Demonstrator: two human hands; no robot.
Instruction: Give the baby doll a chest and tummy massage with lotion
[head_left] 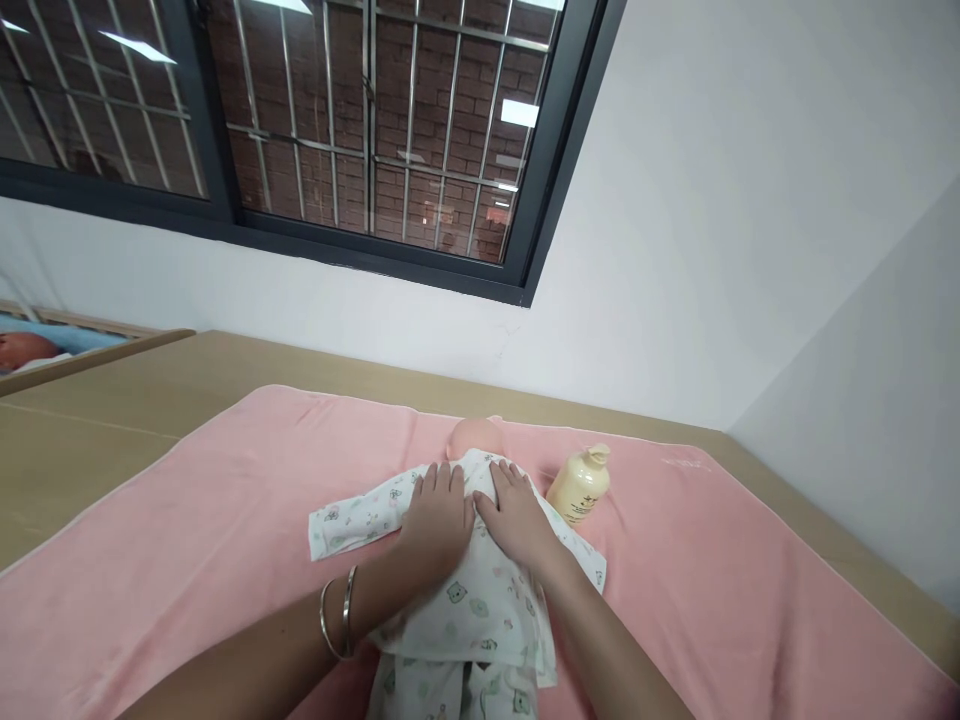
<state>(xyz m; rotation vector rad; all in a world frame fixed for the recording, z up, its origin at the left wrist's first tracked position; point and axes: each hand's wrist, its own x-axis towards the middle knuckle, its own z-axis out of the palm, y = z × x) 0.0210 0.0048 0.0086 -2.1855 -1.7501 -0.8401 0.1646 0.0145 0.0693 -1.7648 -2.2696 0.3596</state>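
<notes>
Low in the middle of the frame a baby doll point(475, 437) lies face down on a pink towel point(225, 520). Its printed top point(480, 590) is already on and looks smoothed across the back, with 1 sleeve spread out to the left. Both hands lie flat and open, gripping nothing: the left hand point(437, 517) and right hand point(517, 515) press side by side on the doll's back. The top is white with small green prints, and matching trousers show at the bottom edge. A cream pump bottle point(579, 485) stands just right of the doll, untouched.
</notes>
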